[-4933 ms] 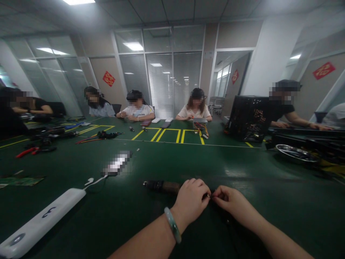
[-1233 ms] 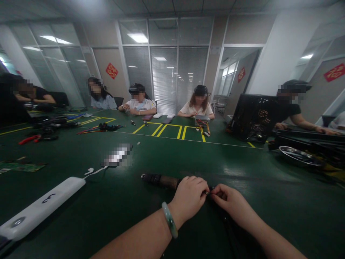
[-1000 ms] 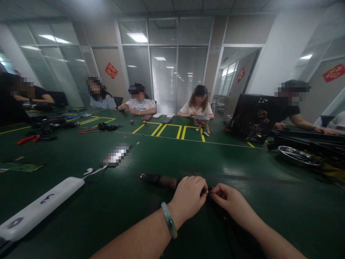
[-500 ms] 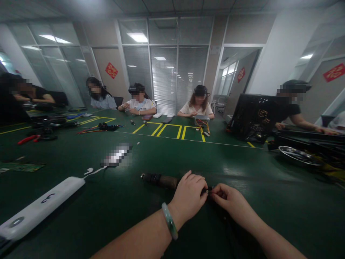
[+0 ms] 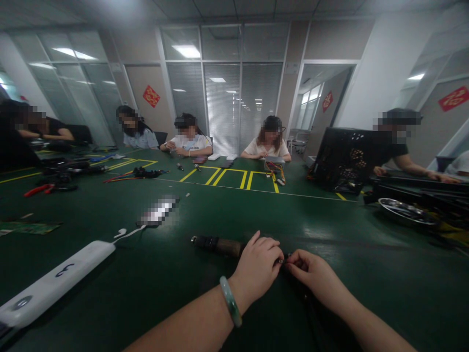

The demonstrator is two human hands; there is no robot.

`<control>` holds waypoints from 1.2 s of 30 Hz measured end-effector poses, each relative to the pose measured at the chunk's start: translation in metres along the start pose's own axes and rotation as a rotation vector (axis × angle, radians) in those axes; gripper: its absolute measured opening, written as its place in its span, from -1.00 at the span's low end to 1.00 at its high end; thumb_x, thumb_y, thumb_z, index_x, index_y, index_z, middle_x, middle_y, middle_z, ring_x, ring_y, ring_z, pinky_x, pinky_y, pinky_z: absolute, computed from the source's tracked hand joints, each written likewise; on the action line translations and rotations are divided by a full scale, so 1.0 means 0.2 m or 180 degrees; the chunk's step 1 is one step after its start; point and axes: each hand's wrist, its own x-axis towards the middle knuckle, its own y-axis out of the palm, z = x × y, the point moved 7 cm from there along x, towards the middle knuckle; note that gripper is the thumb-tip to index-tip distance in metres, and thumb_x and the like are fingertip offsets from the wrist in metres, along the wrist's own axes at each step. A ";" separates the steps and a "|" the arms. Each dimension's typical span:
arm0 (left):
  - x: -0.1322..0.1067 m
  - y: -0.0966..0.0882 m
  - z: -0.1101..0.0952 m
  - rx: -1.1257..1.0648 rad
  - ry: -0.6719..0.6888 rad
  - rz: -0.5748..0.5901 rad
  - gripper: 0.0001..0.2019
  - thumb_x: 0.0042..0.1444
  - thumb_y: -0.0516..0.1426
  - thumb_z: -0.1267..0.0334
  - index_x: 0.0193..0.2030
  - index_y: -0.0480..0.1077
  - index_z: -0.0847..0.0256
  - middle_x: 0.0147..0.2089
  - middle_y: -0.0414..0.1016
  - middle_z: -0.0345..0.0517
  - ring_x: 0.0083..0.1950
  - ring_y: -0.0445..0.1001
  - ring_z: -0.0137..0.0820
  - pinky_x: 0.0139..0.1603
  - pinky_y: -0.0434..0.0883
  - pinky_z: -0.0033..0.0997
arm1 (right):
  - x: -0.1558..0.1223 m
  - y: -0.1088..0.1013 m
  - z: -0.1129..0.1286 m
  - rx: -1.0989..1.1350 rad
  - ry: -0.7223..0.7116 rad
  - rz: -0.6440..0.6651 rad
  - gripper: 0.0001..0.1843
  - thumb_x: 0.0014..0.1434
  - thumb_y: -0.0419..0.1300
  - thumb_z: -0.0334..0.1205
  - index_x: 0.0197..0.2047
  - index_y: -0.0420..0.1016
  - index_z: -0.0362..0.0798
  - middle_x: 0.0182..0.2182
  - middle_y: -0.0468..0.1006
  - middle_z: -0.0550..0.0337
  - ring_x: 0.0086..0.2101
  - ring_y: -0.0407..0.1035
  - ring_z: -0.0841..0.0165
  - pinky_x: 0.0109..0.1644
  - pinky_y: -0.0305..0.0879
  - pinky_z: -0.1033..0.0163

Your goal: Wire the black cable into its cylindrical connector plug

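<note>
On the dark green tabletop (image 5: pixel 366 293), left hand (image 5: pixel 256 269) and right hand (image 5: pixel 311 276) pinch a small metal connector (image 5: pixel 281 261) in their fingers (image 5: pixel 293 264), dark tool handle (image 5: pixel 216 246) just beside, glass-walled office (image 5: pixel 223 102) behind, white case (image 5: pixel 54 278) marked "3".

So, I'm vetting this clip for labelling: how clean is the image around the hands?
In the head view, the wide lens bows the walls and ceiling outward; pale glare lies on the green bench; a block on it is pixelated; the small part between the left hand and right hand is too dark to read.
</note>
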 end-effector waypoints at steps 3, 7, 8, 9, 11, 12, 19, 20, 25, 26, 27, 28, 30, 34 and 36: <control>0.00 0.00 0.00 0.0001 -0.0012 -0.0012 -0.86 0.12 0.16 0.39 -0.19 0.41 0.11 0.01 0.43 -0.23 0.12 0.32 -0.38 0.37 -0.09 -0.11 | 0.00 0.00 0.00 0.0014 -0.0034 0.0001 -0.82 0.17 0.15 -0.12 -0.30 0.47 -0.04 -0.40 0.55 0.25 -0.38 0.43 0.35 -0.34 0.27 0.35; 0.00 -0.01 0.00 -0.0052 -0.0075 -0.0099 -0.89 0.12 0.17 0.36 -0.19 0.40 0.14 -0.01 0.44 -0.19 0.11 0.33 -0.34 0.36 -0.08 -0.06 | 0.00 0.00 -0.02 -0.0025 0.0011 -0.0009 -0.83 0.17 0.15 -0.12 -0.30 0.46 -0.04 -0.39 0.55 0.25 -0.38 0.43 0.35 -0.33 0.28 0.35; 0.00 -0.01 0.00 -0.0038 -0.0076 -0.0091 -0.90 0.12 0.16 0.36 -0.21 0.40 0.14 -0.01 0.44 -0.19 0.11 0.33 -0.34 0.36 -0.08 -0.06 | 0.00 0.00 -0.02 -0.0024 0.0017 -0.0009 -0.83 0.17 0.14 -0.12 -0.30 0.45 -0.04 -0.39 0.55 0.25 -0.37 0.43 0.35 -0.33 0.28 0.35; 0.00 -0.01 0.00 -0.0014 -0.0066 -0.0067 -0.91 0.12 0.16 0.36 -0.22 0.40 0.14 -0.01 0.44 -0.20 0.11 0.33 -0.35 0.36 -0.08 -0.06 | 0.00 0.00 -0.02 -0.0018 0.0015 -0.0009 -0.83 0.17 0.15 -0.12 -0.29 0.45 -0.04 -0.39 0.55 0.25 -0.37 0.43 0.35 -0.33 0.28 0.35; 0.00 0.01 0.00 0.0035 -0.0018 0.0006 -0.91 0.13 0.15 0.38 -0.23 0.41 0.13 0.00 0.43 -0.21 0.11 0.32 -0.36 0.36 -0.08 -0.07 | 0.00 0.00 -0.02 0.0010 -0.0010 -0.0018 -0.83 0.17 0.15 -0.11 -0.29 0.45 -0.04 -0.40 0.55 0.26 -0.38 0.43 0.35 -0.34 0.27 0.36; 0.00 0.01 0.00 0.0051 0.0007 0.0033 -0.89 0.12 0.15 0.39 -0.23 0.42 0.12 0.01 0.43 -0.21 0.11 0.32 -0.36 0.36 -0.08 -0.07 | 0.00 0.00 -0.02 0.0030 -0.0029 -0.0020 -0.82 0.18 0.15 -0.11 -0.29 0.45 -0.04 -0.41 0.55 0.26 -0.38 0.43 0.35 -0.34 0.27 0.36; 0.00 0.00 0.00 0.0018 -0.0059 -0.0095 -0.86 0.10 0.17 0.36 -0.18 0.40 0.13 -0.01 0.44 -0.17 0.12 0.32 -0.32 0.37 -0.10 -0.04 | 0.01 0.00 -0.02 0.0057 -0.0053 -0.0064 -0.86 0.16 0.16 -0.14 -0.32 0.44 -0.03 -0.43 0.53 0.28 -0.40 0.41 0.37 -0.36 0.25 0.37; 0.00 0.00 0.00 0.0016 -0.0061 -0.0096 -0.87 0.10 0.18 0.35 -0.19 0.39 0.14 0.00 0.44 -0.17 0.13 0.32 -0.33 0.37 -0.10 -0.05 | 0.01 0.00 -0.02 0.0040 -0.0044 -0.0066 -0.86 0.16 0.16 -0.15 -0.32 0.44 -0.03 -0.43 0.53 0.28 -0.40 0.41 0.37 -0.36 0.25 0.37; 0.00 0.00 0.00 0.0037 -0.0027 -0.0049 -0.88 0.11 0.15 0.40 -0.22 0.41 0.12 0.04 0.42 -0.21 0.15 0.30 -0.36 0.38 -0.13 -0.07 | 0.00 0.00 -0.01 -0.0009 0.0008 0.0025 -0.85 0.19 0.15 -0.14 -0.29 0.45 -0.03 -0.39 0.54 0.26 -0.37 0.43 0.36 -0.34 0.26 0.36; 0.00 0.00 0.00 0.0015 -0.0025 -0.0047 -0.86 0.11 0.15 0.41 -0.20 0.41 0.11 0.04 0.42 -0.21 0.16 0.30 -0.35 0.38 -0.13 -0.06 | 0.00 0.00 0.00 0.0000 0.0006 0.0022 -0.85 0.19 0.15 -0.14 -0.29 0.45 -0.03 -0.40 0.54 0.26 -0.37 0.43 0.35 -0.34 0.26 0.36; 0.00 0.00 0.00 -0.0015 -0.0023 -0.0048 -0.85 0.11 0.15 0.41 -0.18 0.40 0.11 0.05 0.42 -0.20 0.16 0.29 -0.35 0.38 -0.12 -0.04 | 0.00 0.00 0.00 0.0009 0.0002 0.0013 -0.85 0.19 0.15 -0.15 -0.30 0.45 -0.04 -0.40 0.54 0.26 -0.38 0.43 0.35 -0.34 0.26 0.36; 0.00 0.00 0.00 -0.0043 -0.0027 -0.0057 -0.84 0.12 0.15 0.40 -0.16 0.40 0.12 0.06 0.41 -0.19 0.17 0.29 -0.33 0.38 -0.12 -0.02 | 0.00 0.00 0.00 0.0019 0.0003 0.0009 -0.86 0.18 0.15 -0.15 -0.30 0.45 -0.04 -0.40 0.54 0.25 -0.38 0.43 0.35 -0.33 0.27 0.35; 0.00 -0.01 0.00 -0.0072 -0.0037 -0.0068 -0.86 0.13 0.14 0.38 -0.16 0.40 0.13 0.07 0.41 -0.15 0.18 0.28 -0.31 0.37 -0.11 0.01 | 0.00 0.00 0.00 0.0035 0.0012 0.0019 -0.86 0.18 0.15 -0.16 -0.29 0.45 -0.04 -0.39 0.54 0.25 -0.37 0.43 0.35 -0.33 0.27 0.35; 0.00 -0.01 -0.01 -0.0029 -0.0005 -0.0056 -0.87 0.13 0.12 0.41 -0.20 0.42 0.13 0.07 0.41 -0.16 0.19 0.27 -0.30 0.37 -0.14 0.03 | 0.00 0.00 -0.01 0.0030 0.0030 0.0015 -0.85 0.19 0.15 -0.14 -0.29 0.45 -0.04 -0.40 0.54 0.25 -0.38 0.43 0.35 -0.34 0.27 0.35; 0.00 -0.01 -0.01 0.0008 -0.0008 -0.0051 -0.84 0.12 0.13 0.41 -0.18 0.41 0.11 0.08 0.40 -0.19 0.19 0.27 -0.32 0.38 -0.16 0.00 | 0.00 0.00 -0.02 0.0039 0.0031 0.0029 -0.84 0.19 0.14 -0.13 -0.29 0.45 -0.03 -0.39 0.54 0.26 -0.38 0.43 0.36 -0.34 0.27 0.35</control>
